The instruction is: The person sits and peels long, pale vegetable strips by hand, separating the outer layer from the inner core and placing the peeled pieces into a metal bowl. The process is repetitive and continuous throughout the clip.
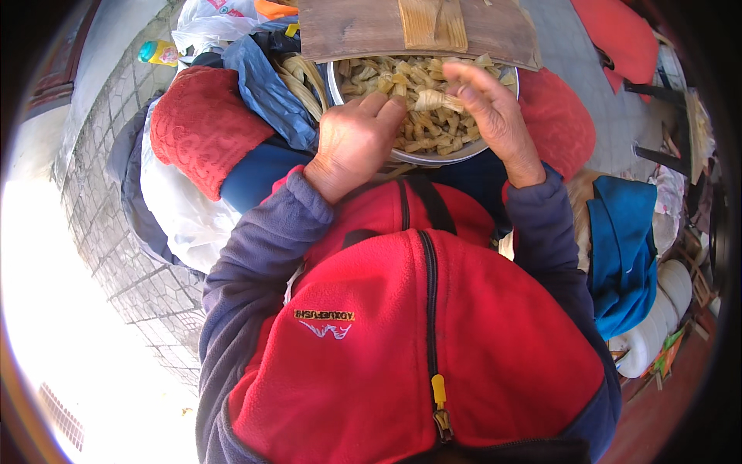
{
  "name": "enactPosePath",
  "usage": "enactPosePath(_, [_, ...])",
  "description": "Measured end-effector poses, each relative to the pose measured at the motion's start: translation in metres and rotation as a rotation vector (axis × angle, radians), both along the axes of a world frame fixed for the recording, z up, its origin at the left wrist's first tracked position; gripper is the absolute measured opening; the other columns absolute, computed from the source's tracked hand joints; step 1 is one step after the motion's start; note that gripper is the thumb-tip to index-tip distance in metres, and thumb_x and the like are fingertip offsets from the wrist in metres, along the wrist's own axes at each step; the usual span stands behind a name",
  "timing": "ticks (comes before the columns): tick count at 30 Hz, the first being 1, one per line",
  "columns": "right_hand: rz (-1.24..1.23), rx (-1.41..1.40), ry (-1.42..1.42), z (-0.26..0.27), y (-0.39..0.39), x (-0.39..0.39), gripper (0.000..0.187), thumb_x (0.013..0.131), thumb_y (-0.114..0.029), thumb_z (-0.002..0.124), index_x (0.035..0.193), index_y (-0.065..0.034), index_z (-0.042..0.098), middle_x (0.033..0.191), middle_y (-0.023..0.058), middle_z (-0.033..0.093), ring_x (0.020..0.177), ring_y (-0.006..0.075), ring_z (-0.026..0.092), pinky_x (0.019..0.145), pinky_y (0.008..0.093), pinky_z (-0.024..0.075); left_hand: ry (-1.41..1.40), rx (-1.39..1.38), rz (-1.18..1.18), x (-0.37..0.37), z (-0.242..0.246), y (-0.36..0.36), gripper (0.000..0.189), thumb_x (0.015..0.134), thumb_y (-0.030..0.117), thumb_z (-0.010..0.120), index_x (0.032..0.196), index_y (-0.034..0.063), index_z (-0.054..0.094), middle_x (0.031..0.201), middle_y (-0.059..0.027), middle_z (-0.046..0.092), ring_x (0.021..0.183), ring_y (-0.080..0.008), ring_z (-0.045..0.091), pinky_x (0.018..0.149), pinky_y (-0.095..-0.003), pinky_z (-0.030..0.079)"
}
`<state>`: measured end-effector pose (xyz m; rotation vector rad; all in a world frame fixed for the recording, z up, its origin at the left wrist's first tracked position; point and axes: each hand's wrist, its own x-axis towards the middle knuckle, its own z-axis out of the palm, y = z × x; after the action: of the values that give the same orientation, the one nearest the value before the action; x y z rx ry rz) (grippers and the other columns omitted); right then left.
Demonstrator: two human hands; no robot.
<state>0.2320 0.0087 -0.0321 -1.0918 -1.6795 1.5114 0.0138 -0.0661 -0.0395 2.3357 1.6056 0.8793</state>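
A round metal basin [461, 152] sits before me at my knees, full of small knotted pieces of dried, straw-coloured plant strip [429, 130]. A paler knotted strip [436, 100] lies above the heap between my hands. My right hand [499, 119] has its thumb and fingers at the strip's right end, and seems to grip it there. My left hand [356, 139] is back up over the basin's left rim, fingers curled and thumb against the index finger. Its fingertips are close to the strip's left end; whether they pinch it is hidden.
A brown wooden board [359, 32] covers the basin's far side, with a lighter wood block [432, 26] on it. Long dried strips [301, 81] and a blue plastic bag [272, 93] lie left. White bags [179, 203] stand lower left. At right are a teal cloth [623, 249] and white containers [646, 330].
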Motion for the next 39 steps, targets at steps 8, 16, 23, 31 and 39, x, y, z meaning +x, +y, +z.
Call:
enactPosePath(8, [0.395, 0.196, -0.353, 0.015, -0.011, 0.013, 0.031, 0.093, -0.022, 0.063, 0.076, 0.0028, 0.055, 0.067, 0.015, 0.051, 0.061, 0.0248, 0.051, 0.059, 0.0363, 0.041, -0.345, -0.528, -0.267, -0.022, 0.002, 0.011, 0.016, 0.094, 0.015, 0.063, 0.096, -0.0006, 0.066, 0.078, -0.0107, 0.063, 0.069, -0.021, 0.063, 0.062, -0.032, 0.05])
enactPosePath(16, [0.322, 0.769, -0.405, 0.045, 0.012, -0.002, 0.022, 0.092, -0.022, 0.063, 0.094, 0.0, 0.062, 0.081, 0.0173, 0.06, 0.08, 0.0343, 0.06, 0.068, 0.0374, 0.0464, -0.58, -0.874, -0.319, -0.026, 0.03, 0.039, 0.024, 0.1, 0.019, 0.057, 0.094, -0.003, 0.066, 0.076, -0.0016, 0.061, 0.074, -0.0093, 0.053, 0.07, -0.0258, 0.046])
enactPosePath(23, [0.445, 0.337, -0.447, 0.051, 0.027, 0.005, 0.021, 0.094, -0.019, 0.061, 0.099, 0.0007, 0.063, 0.08, 0.0115, 0.063, 0.073, 0.0245, 0.062, 0.065, 0.0326, 0.0483, -0.724, -1.047, -0.357, -0.022, 0.027, 0.053, 0.024, 0.1, 0.022, 0.058, 0.093, 0.0016, 0.069, 0.076, 0.0029, 0.06, 0.071, -0.0061, 0.049, 0.065, -0.0216, 0.042])
enactPosePath(31, [0.017, 0.224, -0.239, 0.019, 0.068, -0.007, 0.02, 0.099, -0.018, 0.055, 0.101, -0.0002, 0.063, 0.072, 0.0007, 0.055, 0.069, 0.0088, 0.049, 0.063, 0.0259, 0.0434, -0.687, -0.747, -0.118, -0.01, 0.004, 0.117, 0.023, 0.1, 0.019, 0.056, 0.097, 0.0013, 0.069, 0.073, 0.0028, 0.058, 0.069, -0.0062, 0.05, 0.063, -0.0222, 0.042])
enactPosePath(39, [-0.102, 0.414, -0.2, 0.037, 0.071, -0.01, 0.015, 0.098, -0.014, 0.057, 0.101, -0.001, 0.064, 0.074, 0.0005, 0.054, 0.071, 0.0087, 0.049, 0.065, 0.0254, 0.0436, -1.154, -0.973, -0.032, 0.002, 0.02, 0.091, 0.022, 0.099, 0.022, 0.055, 0.093, 0.0025, 0.065, 0.07, 0.0034, 0.054, 0.059, -0.0049, 0.044, 0.052, -0.0227, 0.037])
